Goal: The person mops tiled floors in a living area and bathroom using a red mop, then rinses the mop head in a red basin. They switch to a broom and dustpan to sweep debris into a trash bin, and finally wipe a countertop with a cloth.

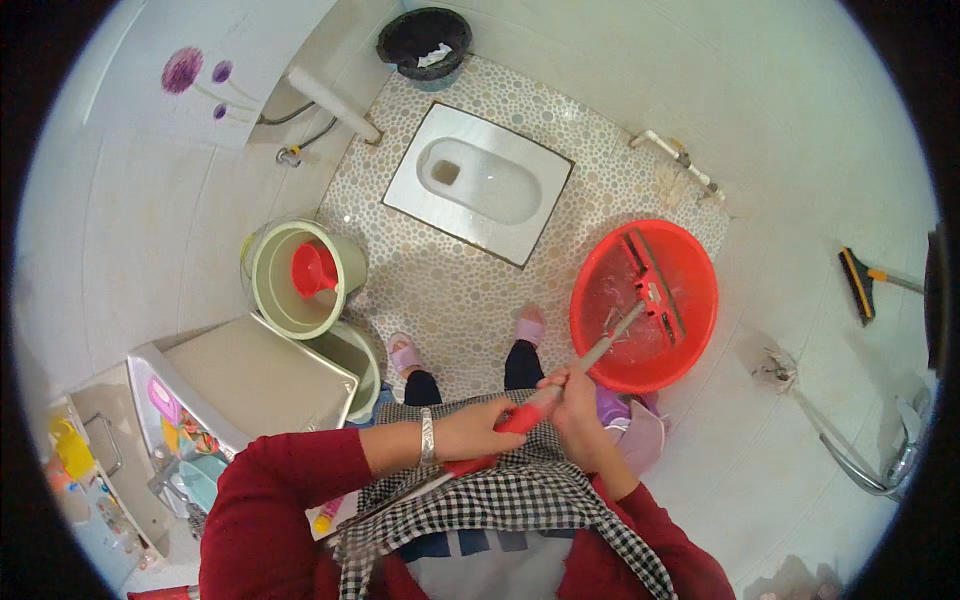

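Note:
A long sponge mop slants across in front of me, its pole (604, 346) running from my apron down to the right. Its red head (655, 294), with a dark strip along one side, rests in a red plastic basin (709, 330) that seems to hold water. My left hand (480, 431), below a silver bracelet (427, 436), is closed around the red grip (523, 418) of the mop. Farther down, toward the basin, my right hand (579, 401) wraps the pole. The mop's upper end passes over my checked apron (517, 499).
A squat toilet (480, 184) is set in the pebble-patterned floor (420, 292). To the left stand a pale green bucket (274, 311) holding a red dipper (313, 268) and a washing machine (255, 375). A black-lined bin (427, 64) sits far back; pipes (679, 161) line the right wall.

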